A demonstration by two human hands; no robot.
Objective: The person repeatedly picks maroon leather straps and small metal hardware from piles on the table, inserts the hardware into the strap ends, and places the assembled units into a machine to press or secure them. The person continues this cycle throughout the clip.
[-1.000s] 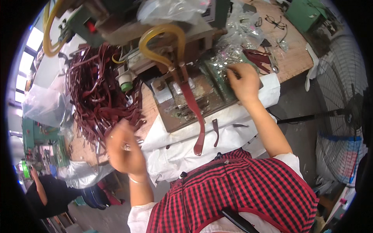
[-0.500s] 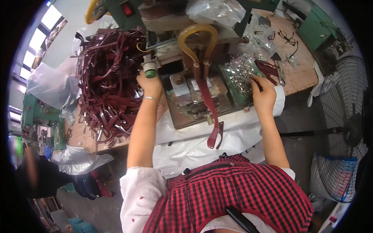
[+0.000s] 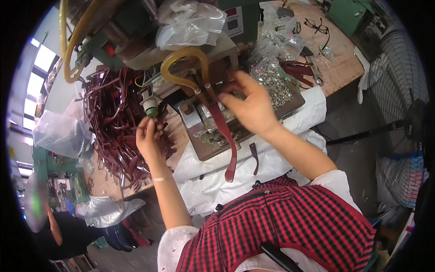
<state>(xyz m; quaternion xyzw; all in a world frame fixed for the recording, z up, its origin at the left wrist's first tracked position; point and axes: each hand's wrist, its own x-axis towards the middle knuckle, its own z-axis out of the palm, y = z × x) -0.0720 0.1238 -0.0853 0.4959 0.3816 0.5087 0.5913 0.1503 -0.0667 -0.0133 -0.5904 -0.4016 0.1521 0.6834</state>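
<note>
A long dark-red strip runs down the front of the machine, its upper end beneath the metal ends of a looped yellow hose and its widened lower end out past the base, over a white sheet. The right hand is just beside the strip's upper part, its fingers bent and blurred; whether they touch the strip or pinch anything cannot be told. The left hand is raised with its fingers curled, fingertips just below a green button; whether they press it or hold something cannot be told. Behind this hand, a large tangled pile of dark-red strips covers the left part of the table. Small shiny metal parts lie heaped right of the machine's middle, beyond the right hand. A smaller dark-red piece lies on the white sheet, near the long strip. Farther right are more dark-red pieces and a pair of glasses; a black wire fan stands beyond the table.
</note>
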